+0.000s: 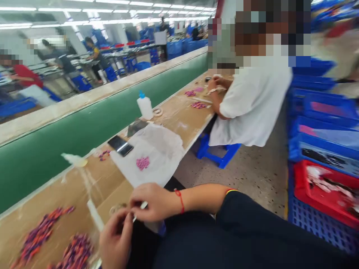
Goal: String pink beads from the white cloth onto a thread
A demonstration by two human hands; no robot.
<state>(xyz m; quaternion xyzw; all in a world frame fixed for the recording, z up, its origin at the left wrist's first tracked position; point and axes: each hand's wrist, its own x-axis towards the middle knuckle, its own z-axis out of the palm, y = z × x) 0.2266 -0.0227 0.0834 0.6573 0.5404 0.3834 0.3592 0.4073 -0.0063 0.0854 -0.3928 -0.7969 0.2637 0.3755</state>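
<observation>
My right hand [153, 201], with a red string bracelet on its wrist, is closed in a pinch. A small white piece [144, 204] shows at its fingers, too blurred to name. Just below and left of it, my left hand [116, 239] is also closed, thumb against fingers, and its fingertips nearly meet the right hand's. What it pinches is too small to make out. Both hands are at the near edge of the brown-topped bench [112, 183]. Close by lie a white strip [95, 215] and two piles of small orange and purple pieces [42, 231], [78, 250].
On a white sheet [159, 145] lie pink pieces [143, 163] and a phone [120, 145]. A white bottle [145, 106] and tape roll [157, 111] stand beyond. A green belt [98, 119] runs behind. A co-worker [249, 97] sits ahead; blue crates [331, 138] and a red tray [328, 190] are right.
</observation>
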